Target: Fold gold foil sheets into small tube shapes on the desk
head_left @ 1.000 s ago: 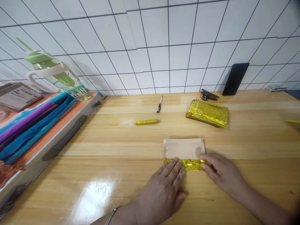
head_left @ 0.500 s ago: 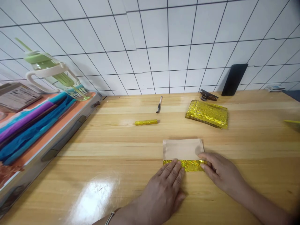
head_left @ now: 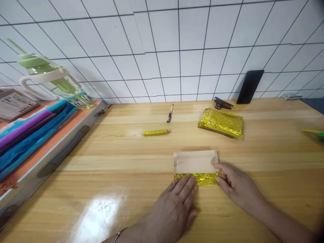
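A pale paper sheet lies on the wooden table, its near edge folded up into a shiny gold strip. My left hand rests flat, fingers together and stretched out, their tips on the left half of the gold strip. At the strip's right end, my right hand pinches the paper's edge between thumb and fingers. Beyond the sheet lie a thin gold roll and a stack of gold foil sheets.
A pen, a hair clip and a leaning black phone are near the tiled wall. On the left, a box bears coloured material and a green-lidded bottle. Something yellow-green sits at the right edge.
The whole view has shifted slightly, so the objects appear a little further left. Both hands keep nearly the same place on the folded sheet.
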{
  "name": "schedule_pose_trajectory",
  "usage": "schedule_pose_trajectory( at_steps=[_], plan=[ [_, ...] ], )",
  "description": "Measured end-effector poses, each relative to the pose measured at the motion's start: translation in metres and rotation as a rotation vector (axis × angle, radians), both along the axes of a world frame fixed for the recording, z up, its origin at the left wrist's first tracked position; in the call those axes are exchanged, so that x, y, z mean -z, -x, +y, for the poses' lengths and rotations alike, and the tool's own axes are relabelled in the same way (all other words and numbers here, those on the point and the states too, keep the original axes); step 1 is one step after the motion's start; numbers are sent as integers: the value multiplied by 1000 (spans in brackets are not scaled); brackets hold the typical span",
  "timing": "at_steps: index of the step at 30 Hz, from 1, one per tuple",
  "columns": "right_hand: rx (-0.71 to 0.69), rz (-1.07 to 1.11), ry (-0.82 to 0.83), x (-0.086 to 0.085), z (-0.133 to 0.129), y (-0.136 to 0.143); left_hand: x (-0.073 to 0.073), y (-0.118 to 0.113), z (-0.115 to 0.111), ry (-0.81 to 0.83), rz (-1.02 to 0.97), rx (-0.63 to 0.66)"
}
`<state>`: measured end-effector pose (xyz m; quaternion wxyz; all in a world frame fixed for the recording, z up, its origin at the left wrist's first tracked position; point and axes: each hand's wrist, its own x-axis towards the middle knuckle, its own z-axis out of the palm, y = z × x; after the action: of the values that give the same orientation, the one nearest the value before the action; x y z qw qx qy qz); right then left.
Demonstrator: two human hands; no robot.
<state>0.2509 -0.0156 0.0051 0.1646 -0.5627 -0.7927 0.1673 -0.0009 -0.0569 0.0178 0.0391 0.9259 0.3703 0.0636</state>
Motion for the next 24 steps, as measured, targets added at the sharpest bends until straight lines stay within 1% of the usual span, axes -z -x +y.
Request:
schedule_pose_trajectory(
  at_steps=[8,12,18,24],
  plan=[
    [-20,-23,0,0,1,0,0,0,-1,11,27,3],
    [-34,-11,-39,-1,1,0,-1,1,-1,18,17,-10],
    [-69,10,-46,-1,0,-1,-1,1,0,69,-9,-23],
    [-42,3,-19,0,-2,-1,-3,1,1,80,-17,-14]
  ],
)
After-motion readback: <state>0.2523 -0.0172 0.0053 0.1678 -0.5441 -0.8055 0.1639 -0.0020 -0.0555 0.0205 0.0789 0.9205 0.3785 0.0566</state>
